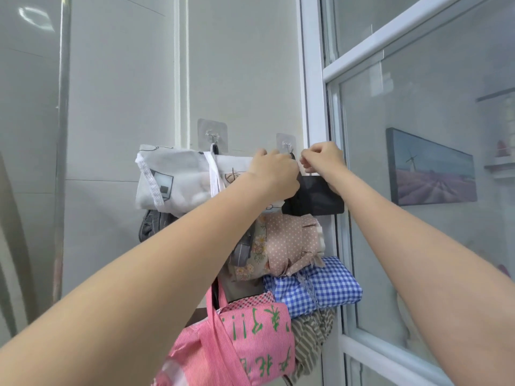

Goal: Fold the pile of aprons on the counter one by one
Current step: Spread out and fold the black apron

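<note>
the white apron (178, 179) is printed with grey squares and thin dark line drawings, and its strap (152, 185) is white. the folded black apron (317, 197) is plain. the dotted apron (289, 243) is dusty pink with small white polka dots, beside a beige floral cloth (257, 246) with pale daisies. the gingham apron (320, 285) is blue-and-white check. the pink apron (259, 338) has fine pink-and-white stripes, green characters and a red check trim. the striped apron (309, 341) is olive and cream. the wall tiles (117, 93) are pale grey-green, the window frame (315, 93) white.
</note>
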`<state>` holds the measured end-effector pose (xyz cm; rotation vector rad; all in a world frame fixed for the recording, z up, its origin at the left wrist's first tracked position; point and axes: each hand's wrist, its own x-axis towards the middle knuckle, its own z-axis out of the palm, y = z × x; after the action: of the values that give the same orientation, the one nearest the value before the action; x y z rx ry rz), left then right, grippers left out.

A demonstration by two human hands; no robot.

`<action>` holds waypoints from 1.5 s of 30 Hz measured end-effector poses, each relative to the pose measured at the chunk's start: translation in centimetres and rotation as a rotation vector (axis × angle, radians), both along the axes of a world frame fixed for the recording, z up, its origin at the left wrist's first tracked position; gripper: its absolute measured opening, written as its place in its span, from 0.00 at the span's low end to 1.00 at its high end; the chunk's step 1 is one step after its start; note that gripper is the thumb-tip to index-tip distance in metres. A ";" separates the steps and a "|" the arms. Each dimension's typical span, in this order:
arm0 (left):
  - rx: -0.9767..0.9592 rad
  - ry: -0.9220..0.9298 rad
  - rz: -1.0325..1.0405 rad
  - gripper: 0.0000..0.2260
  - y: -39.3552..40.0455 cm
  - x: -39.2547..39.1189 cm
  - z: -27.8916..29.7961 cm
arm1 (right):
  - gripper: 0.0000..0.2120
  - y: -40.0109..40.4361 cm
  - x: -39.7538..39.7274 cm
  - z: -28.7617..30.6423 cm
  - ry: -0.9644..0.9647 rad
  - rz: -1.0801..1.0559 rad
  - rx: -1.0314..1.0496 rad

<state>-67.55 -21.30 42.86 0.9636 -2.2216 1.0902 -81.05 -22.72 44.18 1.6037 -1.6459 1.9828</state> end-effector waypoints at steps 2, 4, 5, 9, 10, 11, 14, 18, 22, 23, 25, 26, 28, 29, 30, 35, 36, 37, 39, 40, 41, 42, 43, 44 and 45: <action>-0.092 0.054 -0.088 0.15 1.0 1.4 -0.3 | 0.09 1.6 1.2 0.4 -0.011 0.021 -0.007; -0.165 0.117 -0.204 0.16 2.2 3.7 -0.7 | 0.11 3.4 3.8 0.6 -0.020 0.070 -0.038; -0.184 0.140 -0.264 0.16 2.7 4.9 -1.0 | 0.13 4.2 5.3 0.7 -0.018 0.109 -0.059; -0.195 0.166 -0.303 0.13 4.8 12.7 -2.3 | 0.14 7.7 14.6 1.0 0.042 0.264 -0.107; -0.183 0.165 -0.281 0.12 5.2 14.9 -2.7 | 0.13 8.5 17.1 0.9 0.056 0.297 -0.109; -0.163 0.161 -0.251 0.12 5.6 17.7 -3.6 | 0.11 9.1 20.1 0.5 0.076 0.333 -0.106; -0.094 0.183 -0.146 0.13 7.0 26.5 -7.4 | 0.10 9.8 29.1 -2.5 0.185 0.392 -0.029; 0.100 0.250 -0.019 0.18 9.3 40.9 -16.9 | 0.13 9.5 43.1 -12.0 0.310 0.593 0.215; 0.488 0.158 0.205 0.13 11.9 53.9 -30.3 | 0.08 9.2 54.9 -25.4 0.553 0.846 0.622; 0.613 0.105 0.317 0.14 12.8 57.2 -33.6 | 0.08 9.1 58.0 -28.9 0.606 0.912 0.721; 0.748 0.037 0.451 0.17 14.2 61.2 -39.0 | 0.09 8.9 61.8 -34.8 0.719 0.958 0.877; 0.808 0.047 0.504 0.18 15.1 63.0 -41.2 | 0.11 8.8 63.8 -37.3 0.785 0.975 0.930; 0.928 0.080 0.623 0.19 16.5 66.3 -45.3 | 0.13 8.4 67.3 -41.8 0.905 1.001 1.009; 1.000 0.101 0.698 0.19 17.3 68.2 -47.4 | 0.14 8.2 69.2 -44.1 0.938 1.027 1.048; 1.057 0.135 0.755 0.20 18.0 69.9 -49.4 | 0.14 8.1 70.7 -45.9 0.972 1.037 1.068; 1.319 0.182 0.941 0.25 19.6 76.5 -56.7 | 0.18 6.3 77.1 -55.5 1.184 1.090 1.118; 1.343 0.201 0.957 0.26 19.8 77.2 -57.2 | 0.20 6.2 77.5 -56.9 1.195 1.114 1.127; 1.365 0.211 0.971 0.26 19.6 77.8 -58.0 | 0.22 5.9 78.1 -58.3 1.220 1.142 1.102; 1.386 0.234 1.000 0.27 18.8 79.0 -59.5 | 0.26 5.3 79.7 -61.1 1.283 1.168 1.044; 1.379 0.241 1.017 0.27 18.3 79.4 -60.0 | 0.28 5.1 80.2 -62.1 1.316 1.150 1.016; 1.371 0.239 1.035 0.27 17.6 80.0 -60.8 | 0.30 4.6 81.0 -63.3 1.366 1.113 0.978; 1.344 0.246 1.051 0.27 16.9 80.4 -61.4 | 0.32 4.3 81.6 -64.2 1.417 1.063 0.924; 1.312 0.256 1.072 0.27 16.1 80.7 -61.7 | 0.33 3.9 82.1 -64.9 1.470 1.019 0.855; 1.270 0.269 1.094 0.28 15.5 80.8 -61.9 | 0.33 3.8 82.4 -65.4 1.493 0.987 0.807; 1.234 0.270 1.107 0.29 14.9 80.9 -62.3 | 0.31 3.8 82.6 -65.8 1.503 0.967 0.756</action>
<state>13.36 -6.44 -19.45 2.7898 -1.9173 -0.3503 1.57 -18.97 -21.65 3.1235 -0.8661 -0.3947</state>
